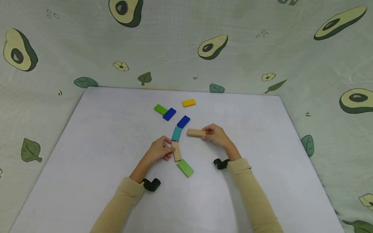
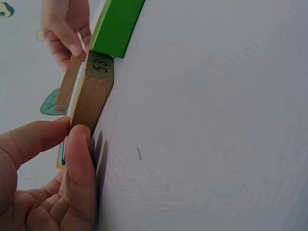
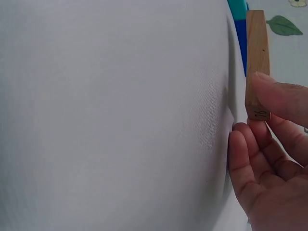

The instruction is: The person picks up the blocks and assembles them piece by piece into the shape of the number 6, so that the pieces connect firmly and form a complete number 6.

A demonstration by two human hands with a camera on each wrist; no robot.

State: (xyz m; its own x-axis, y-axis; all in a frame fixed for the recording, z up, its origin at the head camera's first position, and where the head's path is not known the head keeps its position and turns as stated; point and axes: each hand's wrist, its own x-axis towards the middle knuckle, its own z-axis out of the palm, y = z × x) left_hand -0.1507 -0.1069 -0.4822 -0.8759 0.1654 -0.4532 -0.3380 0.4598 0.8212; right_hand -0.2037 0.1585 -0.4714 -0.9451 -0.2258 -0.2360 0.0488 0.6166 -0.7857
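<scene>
My left hand [image 1: 159, 149] pinches a plain wooden block [image 1: 176, 153] lying on the table, thumb and finger at its side. The left wrist view shows "53" on that block's end [image 2: 99, 66]. My right hand [image 1: 216, 135] grips a second plain wooden block [image 1: 194, 132] by one end; its number end [image 3: 259, 113] faces the right wrist camera. A light green block [image 1: 185, 168] meets the near end of the left-hand block. At its far end lies a teal block [image 1: 176, 133], followed by a dark blue block [image 1: 183, 121], the pieces forming a bent line.
Farther back, another dark blue block [image 1: 169, 114] touches a green block [image 1: 160, 109]. A yellow block [image 1: 188, 103] lies near the table's back edge. The white table [image 1: 87, 161] meets a cloth backdrop [image 1: 175, 38] printed with avocados. Black cameras [image 1: 152, 184] sit at both wrists.
</scene>
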